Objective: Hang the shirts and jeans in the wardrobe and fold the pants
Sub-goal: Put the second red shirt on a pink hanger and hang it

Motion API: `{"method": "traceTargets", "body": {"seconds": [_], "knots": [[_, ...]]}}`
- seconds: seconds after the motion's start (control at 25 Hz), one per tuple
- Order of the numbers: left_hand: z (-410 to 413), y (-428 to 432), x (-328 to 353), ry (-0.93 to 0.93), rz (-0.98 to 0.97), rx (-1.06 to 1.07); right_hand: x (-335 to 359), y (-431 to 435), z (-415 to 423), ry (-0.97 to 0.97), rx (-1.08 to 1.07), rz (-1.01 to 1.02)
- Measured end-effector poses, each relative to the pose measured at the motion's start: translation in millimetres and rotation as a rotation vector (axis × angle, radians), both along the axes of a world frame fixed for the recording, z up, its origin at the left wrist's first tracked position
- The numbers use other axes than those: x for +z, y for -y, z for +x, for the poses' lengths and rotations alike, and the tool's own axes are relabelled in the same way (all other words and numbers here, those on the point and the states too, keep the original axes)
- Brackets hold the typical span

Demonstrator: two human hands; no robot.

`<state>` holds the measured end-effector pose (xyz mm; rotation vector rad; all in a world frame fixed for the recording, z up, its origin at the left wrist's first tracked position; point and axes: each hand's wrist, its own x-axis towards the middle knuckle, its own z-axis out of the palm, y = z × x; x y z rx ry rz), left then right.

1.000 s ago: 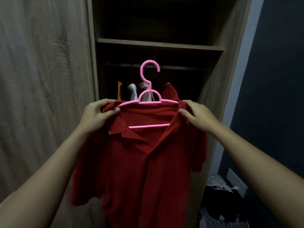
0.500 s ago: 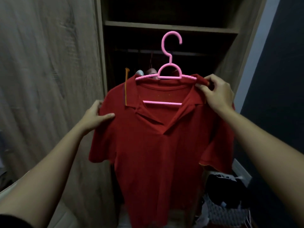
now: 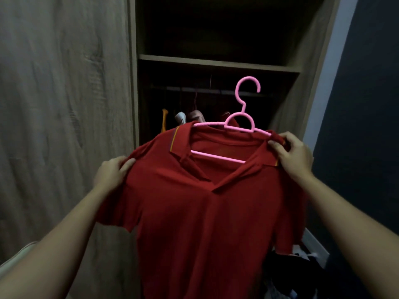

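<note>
Overall: shirt [image 3: 194, 212] on hanger [image 3: 218, 156], held up before wardrobe [image 3: 133, 83].
Wardrobe: open; shelf [image 3: 216, 62] above rail [image 3: 216, 91]; a few garments [image 3: 190, 117] on rail.
Shirt: red polo, collar spread, hangs in front of the opening.
Left hand [image 3: 112, 173]: grips shirt's left shoulder.
Right hand [image 3: 293, 156]: pinches shirt's right shoulder at hanger end.
Hanger: pink, tilted down to right; hook not on rail.

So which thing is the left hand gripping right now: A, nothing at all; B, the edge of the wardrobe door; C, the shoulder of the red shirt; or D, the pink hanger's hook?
C: the left hand pinches the red shirt at its shoulder seam, well away from the pink hanger and its hook.
</note>
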<state>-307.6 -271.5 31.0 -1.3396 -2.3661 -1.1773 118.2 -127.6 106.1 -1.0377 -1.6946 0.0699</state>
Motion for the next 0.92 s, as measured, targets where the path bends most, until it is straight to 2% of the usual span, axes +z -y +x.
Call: {"method": "traceTargets", "body": {"seconds": [0.08,0.2,0.24,0.32,0.4,0.48,0.6,0.68,0.72,0.8,0.88,0.92], "knots": [[3,1,6,0.027,-0.041,-0.086,-3,0,1,-0.017,0.036,0.002],[29,10,47,0.326,0.293,-0.429,-6,-2,0,-0.047,0.164,0.009],[43,13,63,0.387,0.313,-0.586,-6,-3,-3,-0.045,0.178,0.005],[69,16,90,0.222,0.099,-0.739,-6,-7,-9,-0.017,0.187,-0.016],[82,12,101,0.015,-0.068,-0.719,-3,-8,-13,0.021,0.215,-0.051],[85,10,102,0.021,-0.115,-0.729,1,-6,-12,0.069,0.215,-0.071],[91,7,94,0.004,-0.032,-0.7,5,1,-18,0.148,0.072,-0.092],[106,3,86,-0.117,0.069,-0.558,6,11,-35,0.169,-0.022,-0.088],[116,1,81,-0.205,0.094,-0.479,7,19,-48,0.159,0.041,-0.127],[139,-1,71,-0.3,0.071,-0.342,11,36,-76,0.046,0.305,-0.376],[166,-1,62,-0.337,0.037,-0.235,16,51,-95,-0.179,0.539,-0.671],[181,0,60,-0.366,0.031,-0.192,20,53,-101,-0.283,0.607,-0.748]]}}
